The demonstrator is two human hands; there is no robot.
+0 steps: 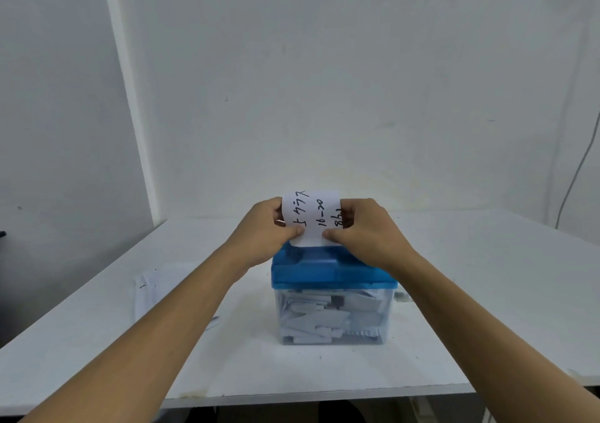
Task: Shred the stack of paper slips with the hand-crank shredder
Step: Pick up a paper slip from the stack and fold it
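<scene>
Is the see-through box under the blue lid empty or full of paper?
Nearly full. White paper scraps fill the clear box almost up to the blue lid.

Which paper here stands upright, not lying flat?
The handwritten slip over the shredder, pinched by the left hand and right hand; the stack lies flat on the table.

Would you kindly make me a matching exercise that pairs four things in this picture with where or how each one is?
Things:
1. paper slip
2. shredder lid
3. clear bin
4. stack of paper slips

States:
A. lies flat on the table, left of the bin
B. blue, on top of the bin
C. pinched upright between left hand and right hand
D. holds cut paper pieces

Pairs: 1-C, 2-B, 3-D, 4-A
</scene>
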